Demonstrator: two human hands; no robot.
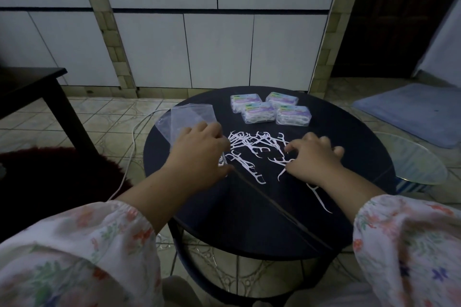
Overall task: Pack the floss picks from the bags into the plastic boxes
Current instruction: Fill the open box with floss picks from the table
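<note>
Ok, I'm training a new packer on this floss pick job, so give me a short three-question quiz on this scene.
1. How many plastic boxes stand on the round table?
2. True or false: the loose floss picks lie between the left hand and the right hand.
3. Where is the clear bag? A) at the table's left edge, by the left hand B) on top of the boxes C) on the floor

Key: 1) four; 2) true; 3) A
</note>
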